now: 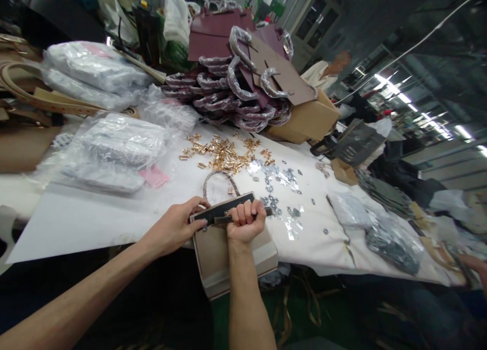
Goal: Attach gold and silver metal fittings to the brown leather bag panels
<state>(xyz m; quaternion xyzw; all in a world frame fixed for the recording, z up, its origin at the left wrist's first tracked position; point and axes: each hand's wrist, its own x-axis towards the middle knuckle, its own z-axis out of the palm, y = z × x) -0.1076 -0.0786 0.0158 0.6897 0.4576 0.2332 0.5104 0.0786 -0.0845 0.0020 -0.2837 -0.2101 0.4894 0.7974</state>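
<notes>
A taupe handbag (213, 256) stands upright at the table's near edge, its wrapped handle (213, 180) lying back on the white tabletop. My left hand (175, 228) grips the bag's top left corner, fingers closed over the dark opening. My right hand (245, 220) is a fist round a dark tool handle (266, 211) held across the bag's top rim. Just beyond lie a scatter of gold metal fittings (224, 154) and several small silver pieces (277, 180).
Plastic-wrapped packets (117, 147) lie at the left. A pile of maroon bag parts with wrapped handles (243, 81) sits on a cardboard box (308, 119) at the back. Grey packets (380, 228) lie at the right. Another person sits beyond the table.
</notes>
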